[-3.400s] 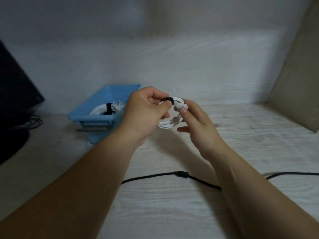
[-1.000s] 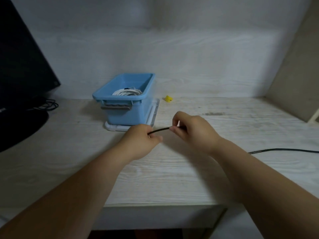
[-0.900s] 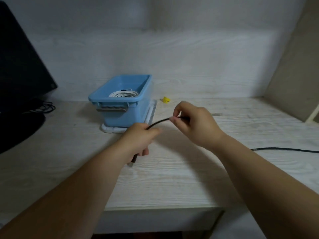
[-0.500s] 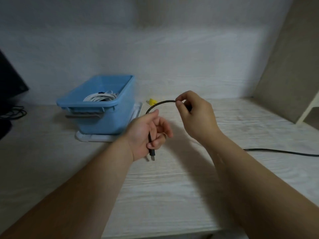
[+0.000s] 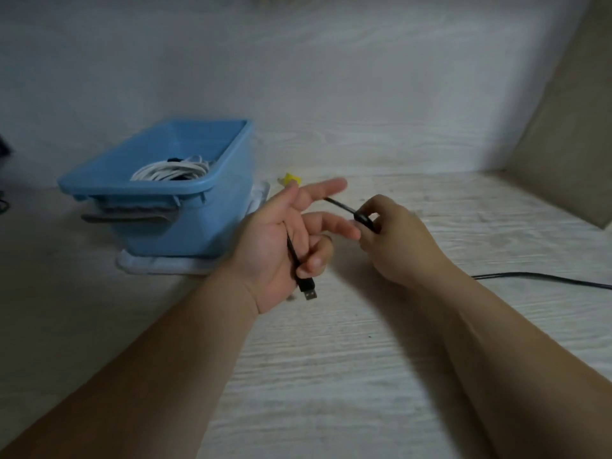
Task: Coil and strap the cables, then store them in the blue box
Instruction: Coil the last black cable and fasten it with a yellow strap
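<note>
Cable (image 5: 290, 248) thin, black, USB plug (image 5: 308, 288) dangling, L hand (image 5: 265, 253) curls round it, R hand (image 5: 394, 246) pinches it

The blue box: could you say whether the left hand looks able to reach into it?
Probably yes: the blue box stands open-topped close beside the left hand, nothing between them, though that hand grips the black cable.

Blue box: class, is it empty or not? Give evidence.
Not empty: coiled white cables lie inside the blue box, visible above its near rim.
</note>
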